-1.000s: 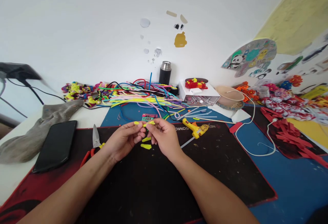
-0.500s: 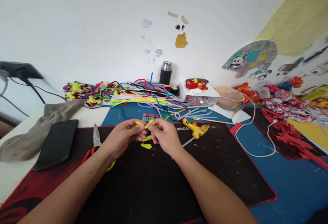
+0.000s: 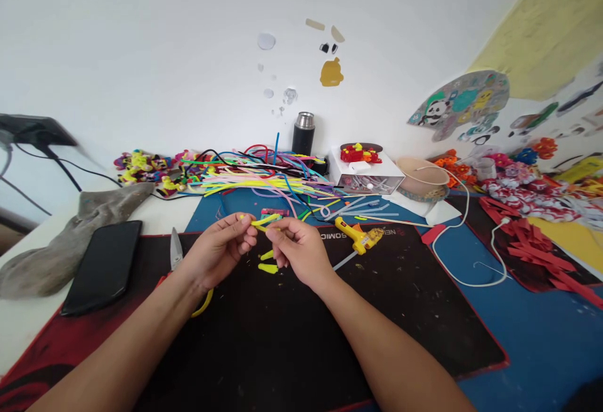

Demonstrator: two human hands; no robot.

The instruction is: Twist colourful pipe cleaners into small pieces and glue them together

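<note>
Between my two hands is a short yellow pipe cleaner [image 3: 265, 220], bent or forked toward the right. My left hand [image 3: 225, 242] pinches its left end between thumb and fingertips. At its right side, the fingers of my right hand [image 3: 298, 249] are closed on it. Just below, two more yellow pipe cleaner pieces [image 3: 268, 269] lie on the black desk mat [image 3: 264, 349]. Scissors [image 3: 176, 250] with red and yellow handles rest beside my left forearm, which partly covers them. A yellow glue gun [image 3: 360, 237] lies to the right of my right hand.
Behind my hands lies a pile of coloured pipe cleaners [image 3: 249, 181]. A dark flask [image 3: 304, 134] and a white drawer box [image 3: 365, 173] stand by the wall. At left is a black phone [image 3: 102, 267]; at right, a white cable [image 3: 464, 284] and red strips [image 3: 541, 252].
My left hand has shifted slightly left and up, apart from the right hand, so more of the yellow pipe cleaner shows between them. The pieces on the mat have stayed put.
</note>
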